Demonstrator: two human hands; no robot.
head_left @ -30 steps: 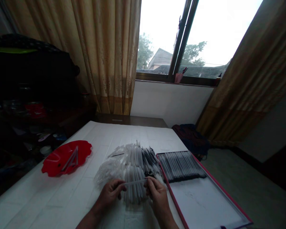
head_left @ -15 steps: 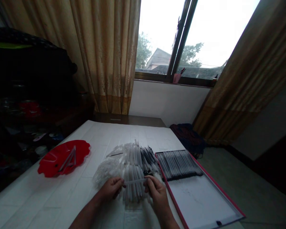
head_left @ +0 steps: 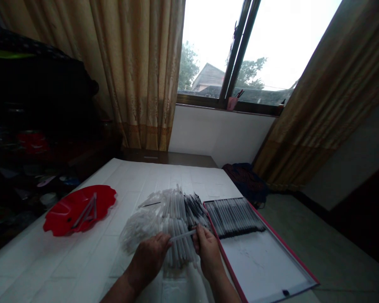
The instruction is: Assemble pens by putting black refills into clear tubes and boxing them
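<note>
A thin translucent tube, like a pen barrel [head_left: 183, 235], is stretched between my two hands, tilted slightly up to the right. My left hand [head_left: 152, 255] is closed on its left end, and my right hand [head_left: 207, 249] pinches the right end. Under and behind them lies a heap of similar clear barrels [head_left: 177, 253] on plastic wrapping [head_left: 137, 229]. Black slender pieces [head_left: 194, 209] lie bundled at the heap's right side. To the right, a shallow red-edged tray [head_left: 265, 265] holds a neat row of clear, dark-ended pens [head_left: 235, 216].
A red scalloped dish [head_left: 58, 214] with a few clear strips [head_left: 87, 212] stands on the left of the white-covered table [head_left: 139, 179]. Dark shelves [head_left: 78, 155] with clutter border the table's left. Behind are a window and curtains [head_left: 139, 75]; a dark cloth bundle [head_left: 246, 181] lies beyond the tray.
My right hand has risen a little with its end of the barrel, so the barrel now slants. My left hand has turned, showing more of its back. The view has shifted slightly.
</note>
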